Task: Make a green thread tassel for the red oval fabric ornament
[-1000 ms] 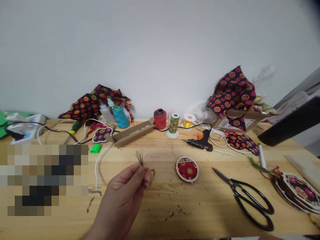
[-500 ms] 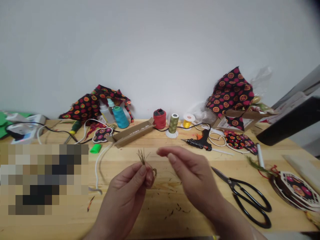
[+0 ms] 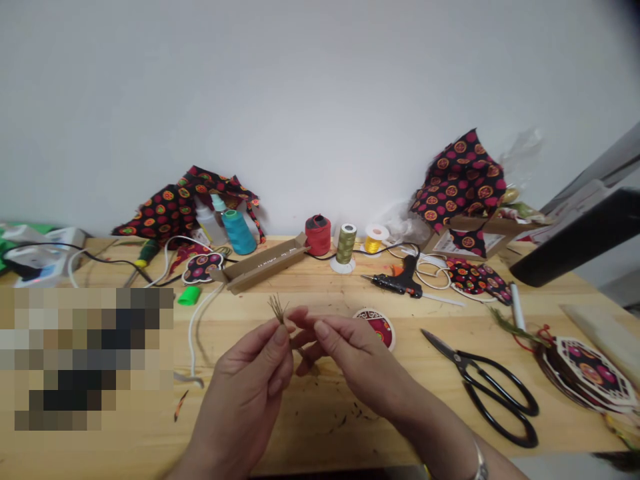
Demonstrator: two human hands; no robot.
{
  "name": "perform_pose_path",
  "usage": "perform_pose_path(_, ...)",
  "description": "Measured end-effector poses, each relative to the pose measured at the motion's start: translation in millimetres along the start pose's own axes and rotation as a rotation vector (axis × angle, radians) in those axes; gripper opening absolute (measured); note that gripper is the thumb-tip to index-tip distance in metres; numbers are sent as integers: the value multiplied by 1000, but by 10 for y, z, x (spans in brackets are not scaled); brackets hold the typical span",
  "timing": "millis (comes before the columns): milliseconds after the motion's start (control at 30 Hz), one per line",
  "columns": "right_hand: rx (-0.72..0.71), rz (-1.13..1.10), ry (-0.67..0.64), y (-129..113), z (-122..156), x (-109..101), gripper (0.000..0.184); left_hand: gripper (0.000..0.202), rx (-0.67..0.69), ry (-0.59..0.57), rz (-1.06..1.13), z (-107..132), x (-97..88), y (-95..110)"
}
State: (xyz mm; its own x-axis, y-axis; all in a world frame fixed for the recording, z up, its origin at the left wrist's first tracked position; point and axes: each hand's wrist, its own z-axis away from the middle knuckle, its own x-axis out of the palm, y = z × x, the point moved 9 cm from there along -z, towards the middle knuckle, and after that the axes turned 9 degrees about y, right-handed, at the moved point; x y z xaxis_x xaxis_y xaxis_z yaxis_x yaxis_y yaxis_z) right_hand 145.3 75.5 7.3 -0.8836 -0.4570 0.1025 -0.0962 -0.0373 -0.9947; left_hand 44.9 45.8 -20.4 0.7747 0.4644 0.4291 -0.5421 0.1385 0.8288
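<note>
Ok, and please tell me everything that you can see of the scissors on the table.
The scissors have grey metal blades and glossy black handles that end in two oval loops. The blades look closed and form one sharp point. They lie flat on the wooden table, to the right of the right hand and apart from it. The point aims left and away from the person, and the loops lie toward the near edge of the table. Nothing but the table touches them.

One head-worn camera looks forward and slightly down over the worktop (image 3: 450, 407), close above both hands (image 3: 250, 387), facing the wall (image 3: 320, 100) behind.
</note>
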Motion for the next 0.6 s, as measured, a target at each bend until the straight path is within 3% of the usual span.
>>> perform_pose_path(100,-51,186,170,-21,21,-157,27,28,44,56,3,-31,-49,11)
perform_pose_path(200,-87,159,237,-59,35,-178,26,27,52,41,-15,-49,-24,-18)
perform_pose_path(367,-12,-129,153,20,14,-6,28,28,54,36,21,-34,7,-12)
perform_pose_path(600,19,-142,77,-7,23,81,26,30,33,2,46,-11,31,1)
